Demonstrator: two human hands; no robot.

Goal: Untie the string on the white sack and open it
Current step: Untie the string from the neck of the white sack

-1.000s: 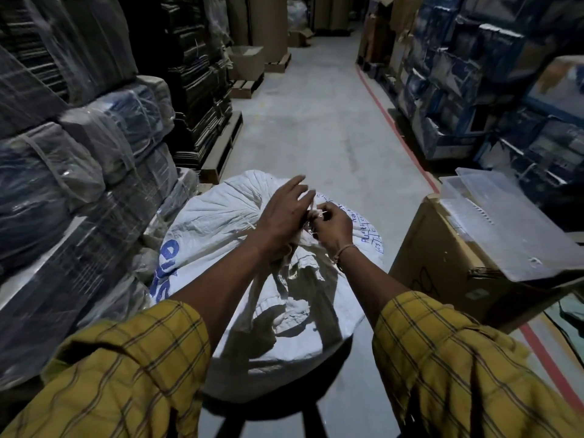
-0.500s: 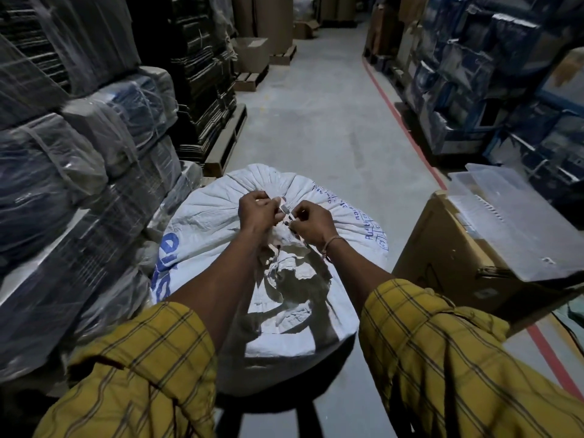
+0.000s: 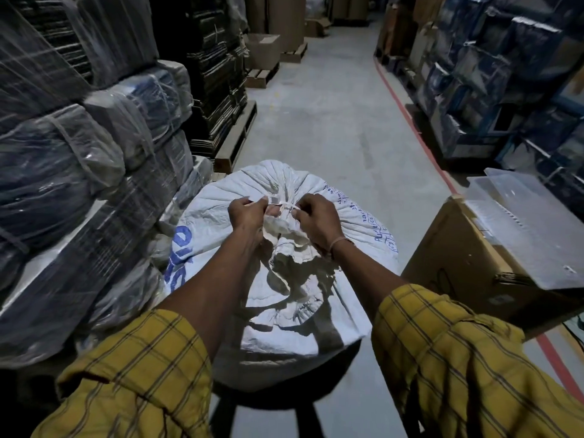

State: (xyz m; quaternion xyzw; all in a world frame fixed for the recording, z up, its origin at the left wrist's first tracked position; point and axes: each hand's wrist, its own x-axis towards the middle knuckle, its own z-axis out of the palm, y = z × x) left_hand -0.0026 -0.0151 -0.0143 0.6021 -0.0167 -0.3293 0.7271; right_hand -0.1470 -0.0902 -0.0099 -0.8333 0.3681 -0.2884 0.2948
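At the frame's centre, the left hand and right hand are pinching opposite ends of the thin pale string, running left-right between them atop the white woven sack's gathered neck.

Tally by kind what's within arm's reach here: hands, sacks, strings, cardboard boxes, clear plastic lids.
hands: 2, left hand and right hand
white sack: 1
string: 1
cardboard box: 1
clear plastic lid: 1
Total: 6
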